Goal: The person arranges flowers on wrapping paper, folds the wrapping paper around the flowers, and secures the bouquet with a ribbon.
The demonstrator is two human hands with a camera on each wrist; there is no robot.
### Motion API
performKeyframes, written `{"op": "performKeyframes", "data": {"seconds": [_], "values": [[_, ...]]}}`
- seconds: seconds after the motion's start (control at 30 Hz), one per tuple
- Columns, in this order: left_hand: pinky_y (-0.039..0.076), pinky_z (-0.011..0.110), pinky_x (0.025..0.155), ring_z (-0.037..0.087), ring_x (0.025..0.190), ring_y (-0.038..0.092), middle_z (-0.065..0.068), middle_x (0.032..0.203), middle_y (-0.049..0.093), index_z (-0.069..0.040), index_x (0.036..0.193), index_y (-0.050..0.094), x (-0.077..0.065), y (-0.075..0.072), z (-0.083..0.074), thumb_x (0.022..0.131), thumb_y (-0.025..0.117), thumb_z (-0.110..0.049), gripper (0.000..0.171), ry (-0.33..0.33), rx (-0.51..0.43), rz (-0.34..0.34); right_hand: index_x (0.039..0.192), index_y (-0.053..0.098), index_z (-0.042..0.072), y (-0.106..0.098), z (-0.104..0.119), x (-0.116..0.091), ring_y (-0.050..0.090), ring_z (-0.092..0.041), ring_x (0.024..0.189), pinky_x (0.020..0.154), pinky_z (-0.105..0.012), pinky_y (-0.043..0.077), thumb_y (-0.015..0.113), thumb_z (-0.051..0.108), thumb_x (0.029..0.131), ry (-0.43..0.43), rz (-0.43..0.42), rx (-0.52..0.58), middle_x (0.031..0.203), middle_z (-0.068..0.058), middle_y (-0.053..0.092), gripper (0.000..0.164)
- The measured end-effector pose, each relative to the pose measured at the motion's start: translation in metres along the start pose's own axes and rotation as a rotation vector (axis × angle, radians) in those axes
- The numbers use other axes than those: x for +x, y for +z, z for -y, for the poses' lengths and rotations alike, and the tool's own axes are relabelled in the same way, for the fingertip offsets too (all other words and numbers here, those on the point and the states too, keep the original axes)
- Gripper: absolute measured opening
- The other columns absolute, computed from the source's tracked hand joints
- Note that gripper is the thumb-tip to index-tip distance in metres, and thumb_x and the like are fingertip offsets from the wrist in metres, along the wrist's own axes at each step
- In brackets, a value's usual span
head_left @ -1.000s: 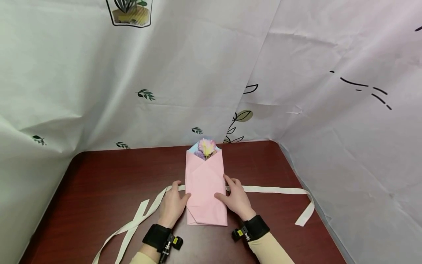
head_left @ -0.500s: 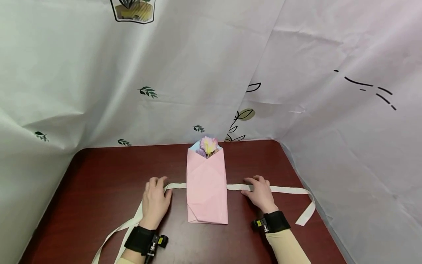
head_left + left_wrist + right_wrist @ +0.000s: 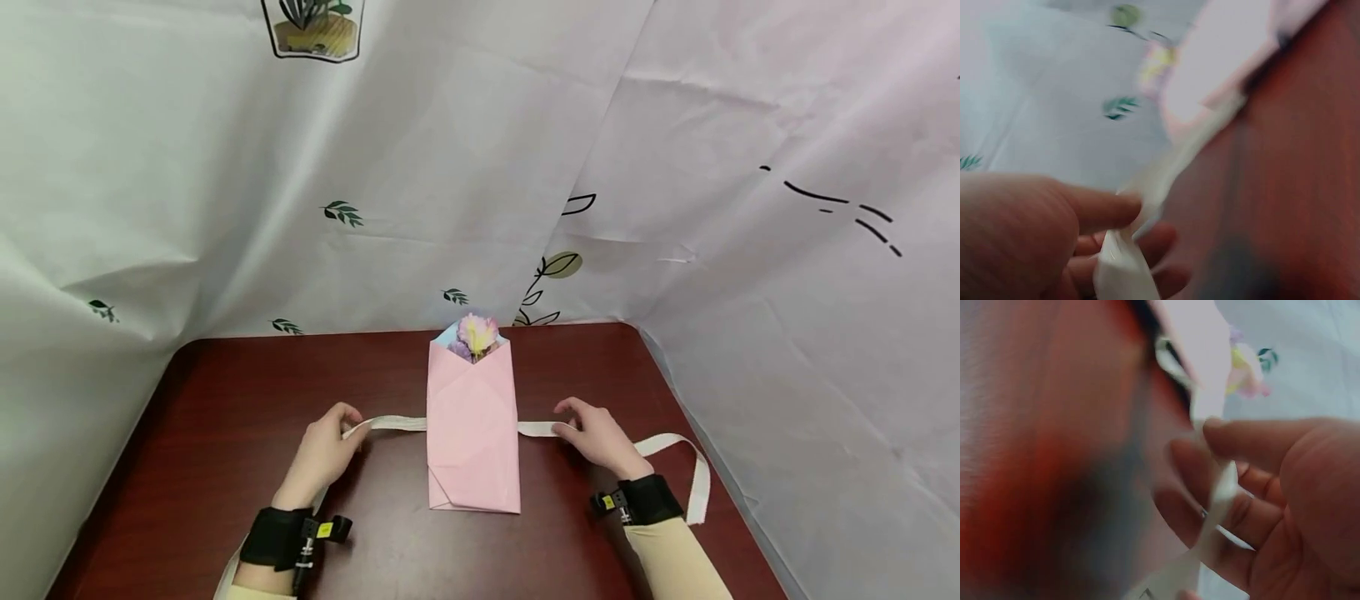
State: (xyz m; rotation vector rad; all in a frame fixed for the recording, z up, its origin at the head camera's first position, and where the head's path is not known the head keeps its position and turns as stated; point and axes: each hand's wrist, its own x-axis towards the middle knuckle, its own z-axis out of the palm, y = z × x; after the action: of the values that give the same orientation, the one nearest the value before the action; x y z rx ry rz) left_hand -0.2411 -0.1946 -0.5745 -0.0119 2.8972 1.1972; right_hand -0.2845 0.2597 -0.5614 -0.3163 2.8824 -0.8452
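A pink paper wrap (image 3: 474, 433) lies flat on the table, with a pink and yellow flower (image 3: 477, 335) showing at its top opening. Beneath the wrap runs a white ribbon (image 3: 401, 423), coming out on both sides. To the left of the wrap, my left hand (image 3: 322, 450) pinches the ribbon between thumb and fingers; the left wrist view shows the ribbon (image 3: 1125, 269) hanging past the thumb. On the other side my right hand (image 3: 600, 437) pinches the ribbon too, and in the right wrist view the band (image 3: 1225, 487) crosses the fingers.
The dark red-brown table (image 3: 390, 542) carries everything. A white printed curtain (image 3: 420, 150) rises along its back edge and right side. One ribbon tail (image 3: 699, 492) loops near the right edge; the other passes under the left forearm.
Both hands have moved outward from the wrap's sides along the ribbon, left hand to the left, right hand to the right. Both now pinch the ribbon. The wrap stays in place.
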Motion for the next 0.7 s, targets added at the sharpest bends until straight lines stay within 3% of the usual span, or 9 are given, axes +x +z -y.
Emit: {"op": "performKeyframes", "data": {"seconds": [0.1, 0.2, 0.3, 0.4, 0.47, 0.6, 0.7], "values": [[0.040, 0.032, 0.055, 0.022, 0.058, 0.052, 0.009, 0.074, 0.060, -0.012, 0.129, 0.053, -0.001, -0.017, -0.006, 0.096, 0.070, -0.034, 0.043, -0.035, -0.170, 0.132, 0.127, 0.064, 0.023, -0.017, 0.006, 0.000, 0.050, -0.013, 0.054, 0.052, -0.028, 0.041, 0.074, 0.037, 0.093, -0.055, 0.087, 0.073, 0.064, 0.005, 0.055, 0.039], [0.040, 0.032, 0.052, 0.032, 0.061, 0.058, 0.014, 0.074, 0.062, -0.017, 0.136, 0.049, -0.002, -0.033, -0.014, 0.093, 0.074, -0.038, 0.055, -0.026, -0.320, 0.209, 0.133, 0.060, 0.029, -0.037, 0.012, 0.000, 0.048, -0.012, 0.053, 0.051, -0.028, 0.042, 0.078, 0.040, 0.090, -0.109, 0.168, 0.118, 0.067, 0.004, 0.056, 0.049], [0.042, 0.034, 0.051, 0.038, 0.060, 0.059, 0.017, 0.072, 0.060, -0.021, 0.140, 0.045, -0.004, -0.047, -0.023, 0.093, 0.074, -0.038, 0.058, 0.008, -0.465, 0.241, 0.140, 0.056, 0.030, -0.057, 0.022, 0.002, 0.050, -0.013, 0.057, 0.054, -0.029, 0.045, 0.081, 0.039, 0.087, -0.156, 0.234, 0.154, 0.074, 0.001, 0.058, 0.060], [0.044, 0.037, 0.048, 0.033, 0.052, 0.054, 0.019, 0.076, 0.059, -0.022, 0.145, 0.043, -0.007, -0.057, -0.033, 0.095, 0.072, -0.035, 0.059, 0.071, -0.568, 0.231, 0.143, 0.054, 0.027, -0.076, 0.035, 0.003, 0.054, -0.018, 0.064, 0.059, -0.029, 0.046, 0.083, 0.034, 0.086, -0.191, 0.244, 0.171, 0.081, -0.001, 0.061, 0.065], [0.044, 0.037, 0.047, 0.025, 0.049, 0.048, 0.017, 0.079, 0.059, -0.023, 0.145, 0.044, -0.007, -0.060, -0.042, 0.095, 0.073, -0.034, 0.058, 0.118, -0.569, 0.190, 0.142, 0.055, 0.027, -0.085, 0.046, 0.004, 0.057, -0.020, 0.071, 0.064, -0.029, 0.046, 0.083, 0.032, 0.086, -0.205, 0.217, 0.171, 0.085, -0.002, 0.064, 0.063], [0.041, 0.031, 0.052, 0.016, 0.054, 0.046, 0.006, 0.079, 0.062, -0.029, 0.138, 0.053, -0.003, -0.061, -0.071, 0.094, 0.073, -0.040, 0.050, 0.213, -0.418, 0.082, 0.136, 0.059, 0.034, -0.098, 0.074, 0.007, 0.063, -0.023, 0.079, 0.069, -0.029, 0.048, 0.081, 0.035, 0.087, -0.182, 0.158, 0.246, 0.090, -0.001, 0.070, 0.053], [0.042, 0.029, 0.059, 0.016, 0.059, 0.052, 0.002, 0.080, 0.065, -0.032, 0.133, 0.056, 0.005, -0.058, -0.099, 0.093, 0.074, -0.042, 0.045, 0.275, -0.374, 0.084, 0.132, 0.062, 0.036, -0.102, 0.101, 0.009, 0.067, -0.023, 0.087, 0.074, -0.032, 0.052, 0.080, 0.037, 0.088, -0.160, 0.141, 0.338, 0.095, -0.002, 0.073, 0.048]]}}
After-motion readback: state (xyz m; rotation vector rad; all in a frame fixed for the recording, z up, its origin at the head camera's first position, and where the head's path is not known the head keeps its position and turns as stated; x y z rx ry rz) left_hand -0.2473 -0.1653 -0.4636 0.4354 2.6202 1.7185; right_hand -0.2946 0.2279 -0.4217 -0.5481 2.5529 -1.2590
